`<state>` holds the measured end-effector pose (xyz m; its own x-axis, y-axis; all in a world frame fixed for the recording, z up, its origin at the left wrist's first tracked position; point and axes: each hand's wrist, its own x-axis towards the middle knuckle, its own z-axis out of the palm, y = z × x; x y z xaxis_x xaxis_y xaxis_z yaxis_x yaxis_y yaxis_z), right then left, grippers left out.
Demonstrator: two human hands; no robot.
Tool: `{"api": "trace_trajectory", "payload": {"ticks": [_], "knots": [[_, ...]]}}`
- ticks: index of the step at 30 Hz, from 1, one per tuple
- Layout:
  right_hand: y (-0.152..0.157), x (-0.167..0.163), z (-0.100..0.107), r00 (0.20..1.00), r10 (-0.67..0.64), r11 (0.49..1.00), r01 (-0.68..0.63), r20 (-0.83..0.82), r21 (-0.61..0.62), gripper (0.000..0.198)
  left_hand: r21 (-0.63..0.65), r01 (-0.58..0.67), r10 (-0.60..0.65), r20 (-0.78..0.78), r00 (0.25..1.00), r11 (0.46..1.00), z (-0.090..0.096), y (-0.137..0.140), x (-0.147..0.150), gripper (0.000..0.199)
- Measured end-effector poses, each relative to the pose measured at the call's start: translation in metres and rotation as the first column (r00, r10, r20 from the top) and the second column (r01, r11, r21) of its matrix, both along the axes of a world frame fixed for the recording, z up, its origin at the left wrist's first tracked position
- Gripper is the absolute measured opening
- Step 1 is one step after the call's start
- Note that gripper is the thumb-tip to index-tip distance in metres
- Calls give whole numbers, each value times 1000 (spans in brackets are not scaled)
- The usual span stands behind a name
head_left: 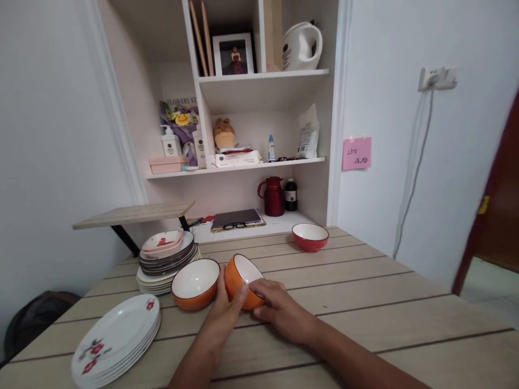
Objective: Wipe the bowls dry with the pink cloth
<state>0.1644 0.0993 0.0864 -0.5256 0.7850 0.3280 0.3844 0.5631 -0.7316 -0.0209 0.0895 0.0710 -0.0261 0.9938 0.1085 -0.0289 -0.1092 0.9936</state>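
Note:
Both hands hold one orange bowl (234,278) with a white inside and a dark rim, tilted to the right above or on the table. My left hand (227,297) grips its near left side, thumb across the front. On the right side, my right hand (278,305) has its fingers curled over the rim. A second orange bowl (194,302) sits upright just left of my left hand. Farther back on the right stands a red bowl (310,244) with a white inside. The undersides of the hands' fingers are partly hidden by the held bowl.
White oval plates (117,329) with red flowers are stacked at the front left. Behind them rises a mixed stack of plates and small dishes (166,262). A raised wooden shelf (133,213) overhangs the back left. A red jug (273,197) stands in the wall cabinet.

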Motion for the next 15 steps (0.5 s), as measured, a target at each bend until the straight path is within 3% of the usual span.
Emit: {"api": "trace_trajectory", "payload": {"ticks": [5, 9, 12, 15], "knots": [[-2, -2, 0, 999, -27, 999, 26, 18, 35, 41, 8, 65, -64, -53, 997, 998, 8, -7, -1, 107], [-3, -7, -2, 988, -63, 988, 43, 142, 146, 37, 94, -38, 48, -105, 993, 995, 9, -5, 6, 112], [-2, -6, 0, 977, -24, 977, -22, 212, 213, 41, 136, -130, 149, -143, 978, 982, 11, -3, 11, 96], [2, 1, 4, 952, 14, 965, -93, 306, 244, 55, 131, -152, 168, -128, 977, 980, 12, -2, 12, 85]]}}
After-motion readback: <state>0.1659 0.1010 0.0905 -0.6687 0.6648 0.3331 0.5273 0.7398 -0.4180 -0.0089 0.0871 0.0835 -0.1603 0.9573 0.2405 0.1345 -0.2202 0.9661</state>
